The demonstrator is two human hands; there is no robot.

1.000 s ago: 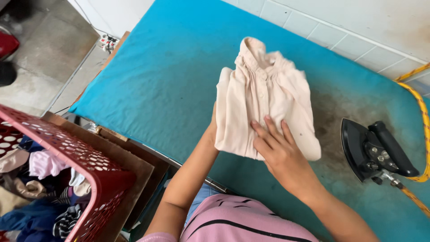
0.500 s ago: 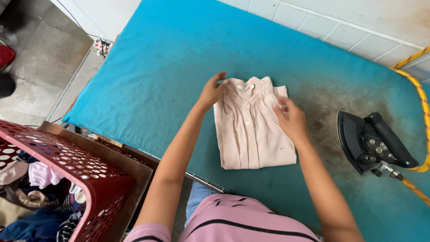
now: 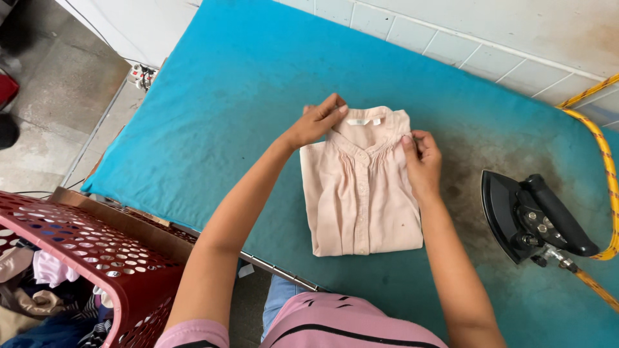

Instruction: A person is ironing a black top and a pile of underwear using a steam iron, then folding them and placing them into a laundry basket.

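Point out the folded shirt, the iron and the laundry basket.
folded shirt (image 3: 361, 200): head view, on the button placket.
iron (image 3: 554, 219): head view, on the black handle.
laundry basket (image 3: 97, 258): head view, on the red perforated wall.

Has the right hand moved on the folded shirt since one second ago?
Yes. The right hand went from the shirt's near edge up to the collar side, farther from the person, and now lies level with the iron's far end.

So the folded pale pink button-up shirt (image 3: 362, 187) got flipped front-side up, and both hands moved from pressing its lower half to the collar: left hand (image 3: 314, 122), right hand (image 3: 422, 161).
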